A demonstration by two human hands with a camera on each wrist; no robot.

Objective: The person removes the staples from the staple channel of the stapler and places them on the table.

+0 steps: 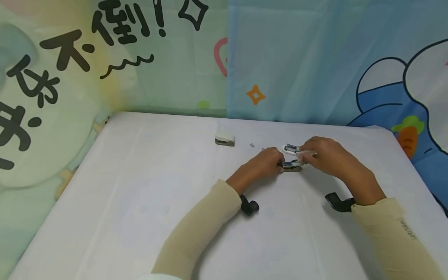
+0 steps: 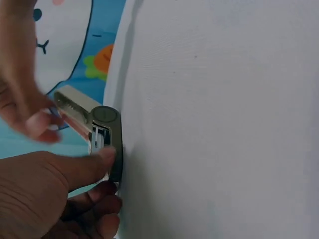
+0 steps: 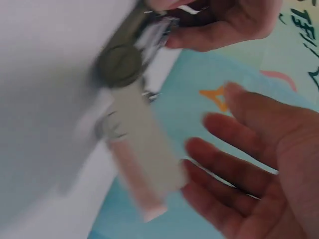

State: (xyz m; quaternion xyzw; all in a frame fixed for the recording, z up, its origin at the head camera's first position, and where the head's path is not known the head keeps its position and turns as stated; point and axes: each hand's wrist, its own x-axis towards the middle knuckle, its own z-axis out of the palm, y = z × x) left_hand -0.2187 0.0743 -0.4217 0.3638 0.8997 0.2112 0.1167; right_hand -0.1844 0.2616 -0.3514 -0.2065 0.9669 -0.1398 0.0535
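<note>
An opened stapler (image 1: 292, 166) with a grey-brown base and pale cover (image 3: 147, 134) is at the right of the table. My left hand (image 1: 266, 161) grips the end of its base, the thumb (image 2: 89, 169) lying along the metal staple channel (image 2: 99, 139). Swung back from the hinge, the cover shows a pinkish underside. My right hand (image 1: 323, 155) is beside that cover; in the right wrist view its fingers (image 3: 224, 164) are spread and relaxed, fingertips right at the cover's edge. Just behind, a white piece with a metal part (image 1: 290, 148) lies near the right fingers.
Another white stapler (image 1: 225, 139) sits toward the back of the white-covered table (image 1: 157, 194). A small grey metal bit (image 1: 252, 144) lies between it and my left hand. A printed cloth backdrop (image 1: 297, 58) rises behind the table's far edge.
</note>
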